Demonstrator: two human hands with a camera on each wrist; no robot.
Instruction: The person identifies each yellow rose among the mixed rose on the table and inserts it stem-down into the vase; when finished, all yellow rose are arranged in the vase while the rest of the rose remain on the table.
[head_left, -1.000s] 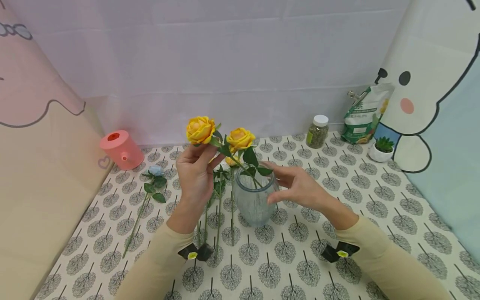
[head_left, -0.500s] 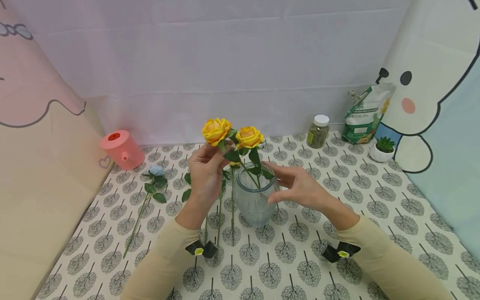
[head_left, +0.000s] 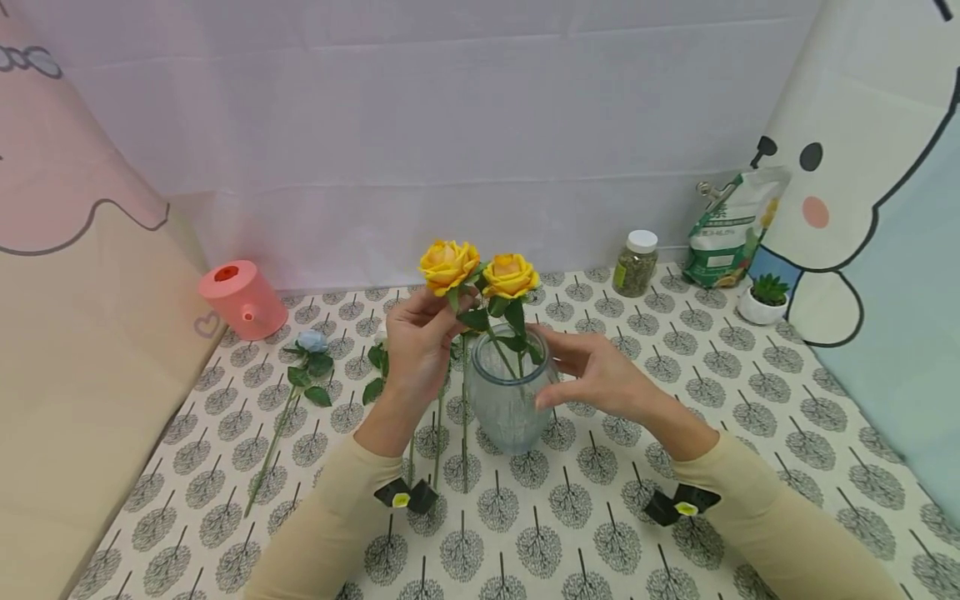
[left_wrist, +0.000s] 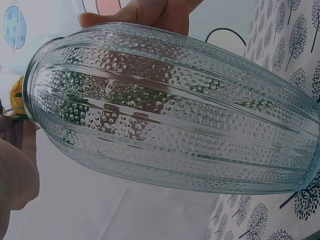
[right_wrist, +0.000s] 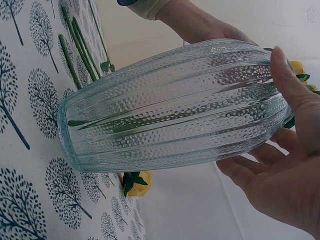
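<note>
head | left hand [head_left: 420, 350] pinches yellow rose [head_left: 448, 264] | right hand [head_left: 600, 375] spread against vase [head_left: 508, 400] | watering can [head_left: 242, 298] far left

The left hand [head_left: 420, 346] has the glass vase [head_left: 507, 398] just to its right, and two yellow roses [head_left: 480, 271] crowd the air above the rim, so passage over the mouth is tight. Beneath this hand, loose stems [head_left: 437, 442] lie on the tablecloth [head_left: 600, 533]; further left lies a blue rose [head_left: 311, 342], with a pink watering can [head_left: 242, 298] beyond. The right hand [head_left: 600, 375] touches the vase's right side; to its right the cloth is open up to the jar [head_left: 635, 263], pouch [head_left: 731, 225] and potted succulent [head_left: 761, 298] along the back.
</note>
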